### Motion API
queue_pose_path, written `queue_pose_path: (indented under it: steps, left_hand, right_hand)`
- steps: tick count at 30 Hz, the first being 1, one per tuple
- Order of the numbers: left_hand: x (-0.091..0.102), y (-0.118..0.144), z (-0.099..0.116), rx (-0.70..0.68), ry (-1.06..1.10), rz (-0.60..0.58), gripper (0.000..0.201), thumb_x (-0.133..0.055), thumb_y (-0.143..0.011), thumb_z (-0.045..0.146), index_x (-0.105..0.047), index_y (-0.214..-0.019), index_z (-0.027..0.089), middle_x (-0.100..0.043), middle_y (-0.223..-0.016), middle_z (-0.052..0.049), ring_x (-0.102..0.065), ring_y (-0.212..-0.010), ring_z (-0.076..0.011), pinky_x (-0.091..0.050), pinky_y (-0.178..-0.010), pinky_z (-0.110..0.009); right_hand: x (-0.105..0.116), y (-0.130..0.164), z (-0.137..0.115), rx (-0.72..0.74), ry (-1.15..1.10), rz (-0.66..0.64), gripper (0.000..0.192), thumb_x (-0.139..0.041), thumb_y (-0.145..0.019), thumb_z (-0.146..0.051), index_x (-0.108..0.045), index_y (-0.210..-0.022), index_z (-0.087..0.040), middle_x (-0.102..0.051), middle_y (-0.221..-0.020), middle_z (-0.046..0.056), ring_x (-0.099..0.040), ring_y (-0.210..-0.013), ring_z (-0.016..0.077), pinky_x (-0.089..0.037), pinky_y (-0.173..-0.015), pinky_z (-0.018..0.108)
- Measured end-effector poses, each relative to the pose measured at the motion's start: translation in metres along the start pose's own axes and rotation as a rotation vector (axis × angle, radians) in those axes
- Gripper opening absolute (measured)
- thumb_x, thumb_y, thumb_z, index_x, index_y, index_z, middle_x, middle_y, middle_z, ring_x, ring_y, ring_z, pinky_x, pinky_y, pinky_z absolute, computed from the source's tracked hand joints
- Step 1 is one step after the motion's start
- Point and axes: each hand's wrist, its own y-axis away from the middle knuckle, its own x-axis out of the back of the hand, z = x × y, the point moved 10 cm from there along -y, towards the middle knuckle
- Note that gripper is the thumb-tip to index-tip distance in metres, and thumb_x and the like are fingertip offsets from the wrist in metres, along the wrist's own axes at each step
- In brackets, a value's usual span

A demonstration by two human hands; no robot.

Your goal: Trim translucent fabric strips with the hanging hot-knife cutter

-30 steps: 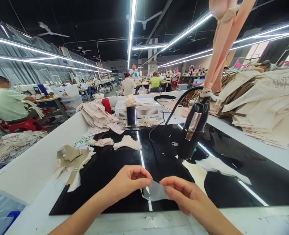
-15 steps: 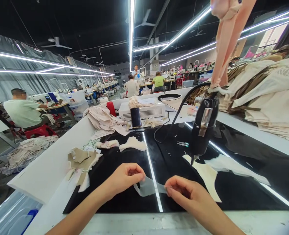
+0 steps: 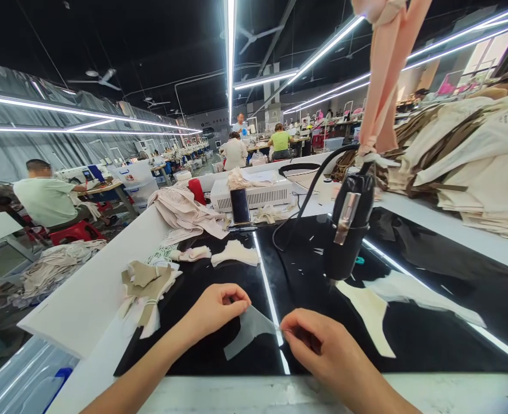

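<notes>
A thin, see-through whitish fabric piece [image 3: 250, 332] is stretched between my two hands over the black work surface [image 3: 193, 351]. My left hand [image 3: 223, 307] pinches its upper corner between thumb and fingertips. The narrow right end is pinched by my right hand [image 3: 316, 336], whose other fingers are curled. Just beyond my right hand hangs a black handheld tool [image 3: 347, 230] with a metal part on its side, its tip low over the surface. Near that tip lies a cream cut fabric piece [image 3: 372, 319], beside a white sheer fabric piece [image 3: 422, 293].
Tan and cream bundles [image 3: 148, 284] lie at the left, and a cream piece [image 3: 235, 253] farther back. A phone [image 3: 240, 206] leans on a white box [image 3: 254, 198]. Teal-handled snips [image 3: 360, 260] sit behind the tool. Tall fabric stacks [image 3: 487, 155] stand at right. Co-workers sit in the background.
The sheer piece has swung, its loose part now hanging down to the left. My right hand has shifted slightly left. The hanging tool has swung left, its tip coming toward the cream piece's top.
</notes>
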Motion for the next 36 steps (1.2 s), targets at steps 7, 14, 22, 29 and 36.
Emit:
queue_pose_path:
  steps: [7,14,22,29,36]
  left_hand:
    - [0.002,-0.01,0.005,-0.109,-0.126,0.127,0.026,-0.063,-0.09,0.033,-0.078,-0.107,0.02,-0.076,-0.103,-0.003,-0.059,-0.076,-0.0168,-0.044,-0.073,-0.028]
    - [0.001,0.008,0.026,-0.306,-0.305,0.191,0.023,-0.054,-0.098,0.029,-0.076,-0.103,0.025,-0.075,-0.106,-0.003,-0.069,-0.095,-0.0203,-0.054,-0.09,-0.03]
    - [0.006,0.012,0.012,-0.444,-0.344,0.278,0.025,-0.058,-0.098,0.044,-0.08,-0.104,0.032,-0.079,-0.106,0.001,-0.077,-0.096,-0.0211,-0.061,-0.088,-0.025]
    - [0.009,0.013,0.012,-0.508,-0.356,0.322,0.022,-0.062,-0.096,0.046,-0.08,-0.103,0.036,-0.081,-0.103,0.005,-0.08,-0.091,-0.0166,-0.061,-0.086,-0.016]
    - [0.007,0.015,0.011,-0.503,-0.367,0.318,0.025,-0.062,-0.096,0.048,-0.081,-0.101,0.033,-0.081,-0.102,0.003,-0.08,-0.09,-0.0187,-0.063,-0.084,-0.019]
  right_hand:
    - [0.001,0.001,0.002,0.197,0.437,0.083,0.02,-0.049,-0.101,-0.02,-0.067,-0.093,-0.024,-0.07,-0.084,0.001,-0.07,-0.077,0.0216,-0.049,-0.062,0.032]
    - [0.027,0.025,-0.007,0.338,0.554,0.177,0.021,-0.046,-0.106,-0.024,-0.067,-0.105,-0.024,-0.073,-0.089,0.003,-0.072,-0.076,0.0209,-0.054,-0.063,0.032]
    - [0.164,0.048,0.056,0.004,0.708,0.45,0.025,-0.048,-0.106,-0.032,-0.072,-0.106,-0.024,-0.078,-0.098,0.006,-0.074,-0.087,0.0242,-0.059,-0.075,0.036]
    - [0.182,0.039,0.09,-0.015,0.751,0.419,0.023,-0.053,-0.104,-0.03,-0.074,-0.109,-0.022,-0.079,-0.108,0.009,-0.074,-0.099,0.027,-0.061,-0.086,0.04]
    - [0.17,0.017,0.105,-0.037,0.742,0.352,0.026,-0.054,-0.103,-0.024,-0.074,-0.12,-0.018,-0.075,-0.118,0.012,-0.07,-0.108,0.0293,-0.056,-0.097,0.046]
